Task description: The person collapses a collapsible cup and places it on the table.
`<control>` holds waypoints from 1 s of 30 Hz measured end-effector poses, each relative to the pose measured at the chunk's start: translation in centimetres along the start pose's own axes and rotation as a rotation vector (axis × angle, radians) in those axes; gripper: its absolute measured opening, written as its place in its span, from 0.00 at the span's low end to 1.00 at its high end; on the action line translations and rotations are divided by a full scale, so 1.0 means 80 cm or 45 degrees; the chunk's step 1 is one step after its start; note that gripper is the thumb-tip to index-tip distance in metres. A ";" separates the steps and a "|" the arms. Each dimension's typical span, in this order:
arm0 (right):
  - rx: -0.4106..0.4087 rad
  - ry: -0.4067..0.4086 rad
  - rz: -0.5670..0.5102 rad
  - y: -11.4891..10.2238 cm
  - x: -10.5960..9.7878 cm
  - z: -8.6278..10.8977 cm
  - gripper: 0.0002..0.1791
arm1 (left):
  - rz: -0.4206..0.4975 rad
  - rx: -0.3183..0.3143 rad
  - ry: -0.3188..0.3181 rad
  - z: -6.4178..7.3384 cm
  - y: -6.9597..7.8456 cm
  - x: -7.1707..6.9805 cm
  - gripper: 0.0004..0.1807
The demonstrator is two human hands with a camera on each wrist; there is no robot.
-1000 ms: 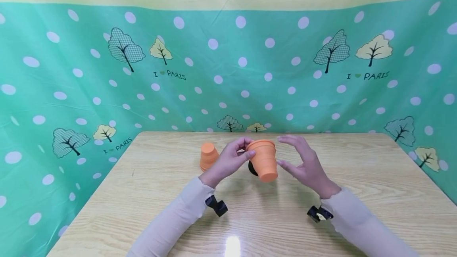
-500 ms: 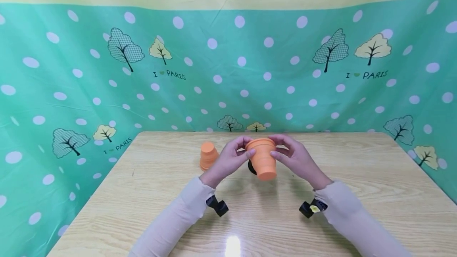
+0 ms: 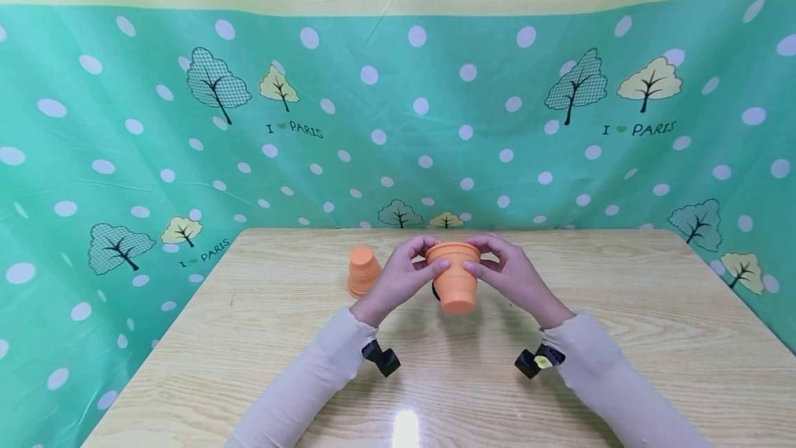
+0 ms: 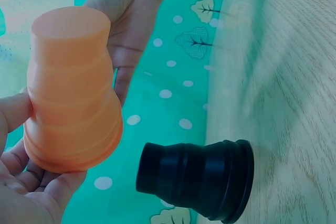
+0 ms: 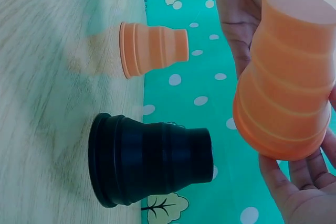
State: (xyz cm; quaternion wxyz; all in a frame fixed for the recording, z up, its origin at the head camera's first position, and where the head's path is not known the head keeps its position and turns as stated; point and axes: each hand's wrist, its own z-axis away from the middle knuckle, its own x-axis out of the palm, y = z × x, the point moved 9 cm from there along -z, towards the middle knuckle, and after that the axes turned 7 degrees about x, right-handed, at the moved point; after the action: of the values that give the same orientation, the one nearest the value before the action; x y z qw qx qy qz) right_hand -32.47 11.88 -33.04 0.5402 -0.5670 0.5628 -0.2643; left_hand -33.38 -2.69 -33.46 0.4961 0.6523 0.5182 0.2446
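An orange ribbed collapsible cup (image 3: 457, 281) is held up above the table, its wide rim up and its narrow base tilted toward me. My left hand (image 3: 403, 276) grips its left side, thumb in front and fingers behind near the rim. On the opposite side my right hand (image 3: 516, 279) grips it the same way. Behind the held cup a black collapsible cup (image 5: 152, 160) stands rim-down on the table; in the head view it is mostly hidden. A second orange cup (image 3: 363, 272), also rim-down, stands left of it, close to my left hand.
The wooden table (image 3: 261, 337) reaches back to a green dotted curtain (image 3: 336, 178). Dark wrist cameras are strapped over both sleeves (image 3: 311, 379).
My right hand has come in from the right and taken hold of the orange cup, which my left hand was holding alone. The cup has turned slightly more upright.
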 end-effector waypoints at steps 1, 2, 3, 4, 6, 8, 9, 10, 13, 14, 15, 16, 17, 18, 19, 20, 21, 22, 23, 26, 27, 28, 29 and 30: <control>0.007 0.003 0.002 0.000 0.000 0.000 0.19 | 0.002 -0.007 0.004 0.000 -0.001 0.000 0.15; 0.014 0.005 0.001 0.000 0.000 0.000 0.19 | 0.003 -0.015 0.007 0.000 -0.001 -0.001 0.14; 0.019 0.010 0.003 0.000 -0.001 -0.001 0.19 | 0.005 -0.023 0.009 0.000 0.000 -0.001 0.14; 0.020 0.014 0.002 0.000 -0.001 -0.001 0.19 | 0.007 -0.029 0.010 0.000 0.001 -0.001 0.14; 0.020 0.028 0.000 0.000 -0.001 -0.001 0.19 | 0.004 -0.034 0.011 0.001 0.011 0.000 0.13; 0.014 0.045 0.008 -0.001 -0.001 -0.001 0.18 | -0.004 -0.024 0.017 0.003 0.022 0.000 0.12; 0.011 0.054 0.014 -0.002 -0.002 -0.001 0.18 | -0.009 -0.008 0.022 0.005 0.028 0.001 0.12; 0.009 0.062 0.021 -0.003 -0.002 0.000 0.18 | -0.016 0.008 0.027 0.006 0.033 0.001 0.11; -0.003 0.090 0.050 -0.006 -0.003 0.001 0.17 | -0.031 0.045 0.047 0.005 0.032 0.000 0.10; -0.011 0.099 0.055 -0.007 -0.003 0.002 0.17 | -0.042 0.057 0.056 0.004 0.028 -0.001 0.10; -0.009 0.111 0.066 -0.012 -0.002 0.003 0.17 | -0.054 0.064 0.062 0.003 0.023 -0.002 0.10; -0.013 0.123 0.075 -0.018 -0.002 0.005 0.16 | -0.064 0.065 0.070 0.001 0.017 -0.003 0.10; -0.019 0.139 0.089 -0.025 -0.002 0.007 0.16 | -0.074 0.068 0.078 0.000 0.012 -0.004 0.11; -0.024 0.154 0.103 -0.031 -0.001 0.009 0.16 | -0.084 0.071 0.085 -0.001 0.007 -0.005 0.11; -0.030 0.169 0.114 -0.037 -0.001 0.011 0.15 | -0.098 0.076 0.089 -0.001 0.005 -0.006 0.11; -0.035 0.185 0.127 -0.043 -0.001 0.013 0.15 | -0.115 0.073 0.095 -0.001 0.005 -0.006 0.11; -0.040 0.202 0.141 -0.049 -0.001 0.015 0.15 | -0.121 0.071 0.101 -0.001 0.004 -0.007 0.11; -0.057 0.218 0.150 -0.051 -0.001 0.016 0.14 | -0.125 0.066 0.107 -0.001 0.004 -0.007 0.12; -0.068 0.235 0.160 -0.052 -0.002 0.017 0.14 | -0.126 0.061 0.110 -0.001 0.004 -0.007 0.13; -0.108 0.281 0.174 -0.054 -0.004 0.018 0.13 | -0.125 0.046 0.107 -0.001 0.003 -0.006 0.14; -0.120 0.293 0.176 -0.055 -0.005 0.018 0.12 | -0.116 0.046 0.099 -0.001 0.003 -0.005 0.15; -0.131 0.305 0.177 -0.056 -0.006 0.019 0.12 | -0.099 0.043 0.086 -0.002 0.003 -0.004 0.15; -0.140 0.315 0.172 -0.056 -0.007 0.019 0.12 | -0.074 0.042 0.070 -0.002 0.003 -0.003 0.16; -0.148 0.327 0.165 -0.057 -0.008 0.019 0.12 | -0.046 0.044 0.050 -0.002 0.003 -0.002 0.16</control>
State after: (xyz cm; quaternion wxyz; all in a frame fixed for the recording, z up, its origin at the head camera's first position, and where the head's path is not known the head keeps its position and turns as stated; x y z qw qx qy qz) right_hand -29.60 11.97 -29.13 0.4459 -0.5213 0.6772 -0.2662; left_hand -33.42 -2.74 -33.14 0.4785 0.6465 0.5437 0.2395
